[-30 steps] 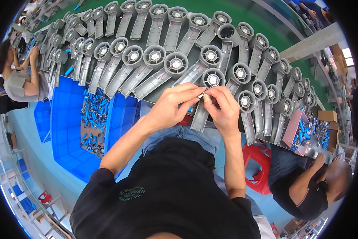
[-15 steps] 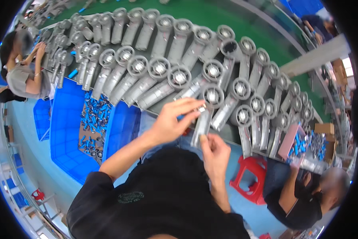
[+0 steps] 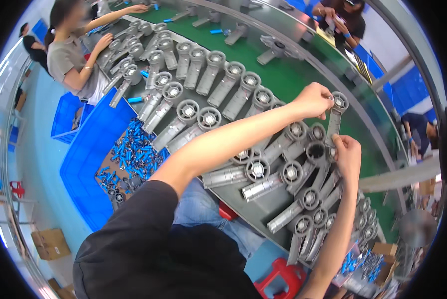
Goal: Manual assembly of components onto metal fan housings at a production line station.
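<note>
Toward the upper right of the frame, held housing: a grey plastic fan housing (image 3: 335, 121), round spoked ring at the top, pale hub in its middle, straight handle with its open side showing; it stands nearly upright in the picture, ring up.
Right hand: this hand (image 3: 348, 152) is clamped on the handle's lower end, thumb and fingers together; its forearm rises from the lower right.
Left hand: this hand (image 3: 313, 101) has its fingers curled in at the ring's left edge; whether they pinch the rim or a small part, I cannot tell. Its arm stretches from the lower left across the frame.
Counter: below both hands, the dark counter (image 3: 253, 212) carries rows of similar housings (image 3: 187, 113), one with a dark disc (image 3: 315, 151) in its ring.
Belt: green, behind the rows (image 3: 298, 71).
Left of centre: a blue bin (image 3: 86, 172) of blue cylindrical parts (image 3: 136, 144).
Bottom edge: a red stool (image 3: 283, 279).
Upper left: a person in a grey top (image 3: 70, 65), one arm outstretched.
</note>
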Demonstrator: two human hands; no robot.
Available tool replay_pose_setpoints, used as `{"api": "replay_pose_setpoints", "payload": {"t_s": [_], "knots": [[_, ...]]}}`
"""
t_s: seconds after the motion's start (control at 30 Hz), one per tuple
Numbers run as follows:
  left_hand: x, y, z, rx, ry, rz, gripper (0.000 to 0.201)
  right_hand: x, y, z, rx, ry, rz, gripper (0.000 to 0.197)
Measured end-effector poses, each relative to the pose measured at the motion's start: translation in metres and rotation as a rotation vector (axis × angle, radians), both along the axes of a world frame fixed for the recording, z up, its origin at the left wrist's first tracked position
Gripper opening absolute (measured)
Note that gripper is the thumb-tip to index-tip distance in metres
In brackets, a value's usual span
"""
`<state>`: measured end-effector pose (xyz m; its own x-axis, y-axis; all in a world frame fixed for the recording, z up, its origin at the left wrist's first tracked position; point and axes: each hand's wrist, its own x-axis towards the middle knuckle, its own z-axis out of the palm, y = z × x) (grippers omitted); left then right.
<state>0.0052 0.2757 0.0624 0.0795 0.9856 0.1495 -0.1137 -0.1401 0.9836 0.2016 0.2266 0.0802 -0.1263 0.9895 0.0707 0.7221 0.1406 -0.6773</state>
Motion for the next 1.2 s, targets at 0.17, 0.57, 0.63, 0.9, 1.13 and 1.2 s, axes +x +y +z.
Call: {"api": "replay_pose_setpoints", "payload": {"t_s": [0.17, 0.57, 0.63, 0.9, 1.13, 1.2], "knots": [[-0.008, 0.124, -0.064, -0.017, 0.331, 0.187, 0.020, -0.006, 0.130, -0.063, -0.153, 0.115, 0.075, 0.030], [-0.356, 0.185, -0.037, -0.064, 1.281, 0.996, 0.028, -0.040, 0.174, -0.056, 0.183, -0.474, 0.005, 0.052], [-0.409, 0.183, -0.045, -0.310, 1.311, 0.938, 0.050, -0.088, 0.189, -0.048, 0.223, -0.240, 0.114, 0.052], [-0.506, 0.210, -0.102, -0.481, 1.140, 0.841, 0.052, -0.290, 0.250, -0.094, -0.471, 0.194, 0.089, 0.048], [-0.522, 0.187, -0.101, -0.504, 1.083, 0.736, 0.031, -0.296, 0.219, -0.089, -0.485, 0.549, 0.163, 0.019], [-0.542, 0.155, -0.093, -0.399, 1.240, 0.532, 0.028, -0.277, 0.188, -0.062, -0.465, 0.485, 0.268, 0.021]]}}
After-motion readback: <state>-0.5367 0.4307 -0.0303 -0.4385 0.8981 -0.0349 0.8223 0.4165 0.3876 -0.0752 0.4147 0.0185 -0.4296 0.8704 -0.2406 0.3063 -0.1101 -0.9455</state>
